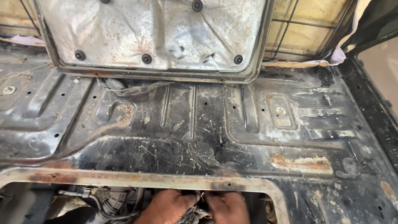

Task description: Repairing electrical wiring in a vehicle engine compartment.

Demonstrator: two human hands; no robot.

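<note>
Floor pan (232,124): broad, ribbed black steel, scratched, rust-flecked.
Cover panel (157,33): 12 o'clock, crinkled silver foil, dark round fasteners.
Left hand (168,206): 6 o'clock, in the rusty-edged opening, fingers curled onto wire bundle (194,212).
Right hand (228,207): just beside, pinching the same thin wires.

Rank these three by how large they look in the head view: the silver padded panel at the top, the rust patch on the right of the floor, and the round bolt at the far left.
1. Silver padded panel, by far the largest.
2. Rust patch.
3. Round bolt, the smallest.
</note>
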